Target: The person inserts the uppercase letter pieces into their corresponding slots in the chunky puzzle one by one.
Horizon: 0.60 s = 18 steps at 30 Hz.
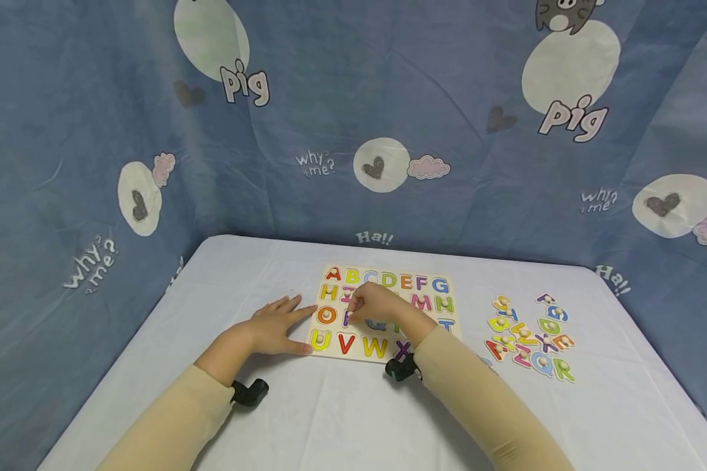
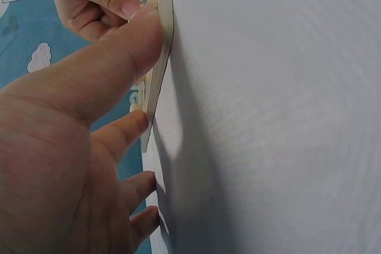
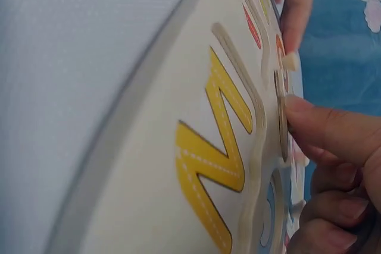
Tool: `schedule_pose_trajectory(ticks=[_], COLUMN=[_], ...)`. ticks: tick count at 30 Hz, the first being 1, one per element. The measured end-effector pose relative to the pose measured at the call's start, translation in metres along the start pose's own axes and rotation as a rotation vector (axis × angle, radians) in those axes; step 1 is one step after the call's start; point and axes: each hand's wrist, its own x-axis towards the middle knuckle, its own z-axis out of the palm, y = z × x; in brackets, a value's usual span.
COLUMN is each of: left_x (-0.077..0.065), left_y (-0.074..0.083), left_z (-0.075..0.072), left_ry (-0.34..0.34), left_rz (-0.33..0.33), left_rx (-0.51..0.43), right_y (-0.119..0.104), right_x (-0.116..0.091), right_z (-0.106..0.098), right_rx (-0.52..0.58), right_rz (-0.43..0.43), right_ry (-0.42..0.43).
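A wooden alphabet puzzle board lies on the white table. My right hand is over its middle-left part, thumb and finger pinching the knob of a letter piece, apparently the purple P. In the right wrist view this piece appears edge-on at the board's surface, so its face is hidden. My left hand is spread flat beside the board, with the thumb and index fingertip touching its left edge. Knobbed pieces O and U sit in the board near the left hand.
Right of the board lies a loose group of several knobbed letter pieces, among them a red A and a green R. The W recess holds no piece. A blue patterned cloth hangs behind the table.
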Motion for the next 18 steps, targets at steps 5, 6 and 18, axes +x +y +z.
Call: schedule_pose_trajectory(ticks=[5,6,18], left_x=[-0.001,-0.001,-0.003], left_y=[0.0,0.0,0.003], left_z=[0.0,0.0,-0.002], left_ry=[-0.001,-0.002,0.002], left_rz=[-0.001,-0.001,-0.01], left_rx=[0.005,0.004,0.008], right_y=[-0.001,-0.001,-0.004], right_x=[0.002,0.002,-0.021], right_z=[0.005,0.005,-0.02], right_rx=[-0.001,-0.001,0.041], right_rz=[0.03,0.033,0.053], right_ry=[0.026,0.027,0.048])
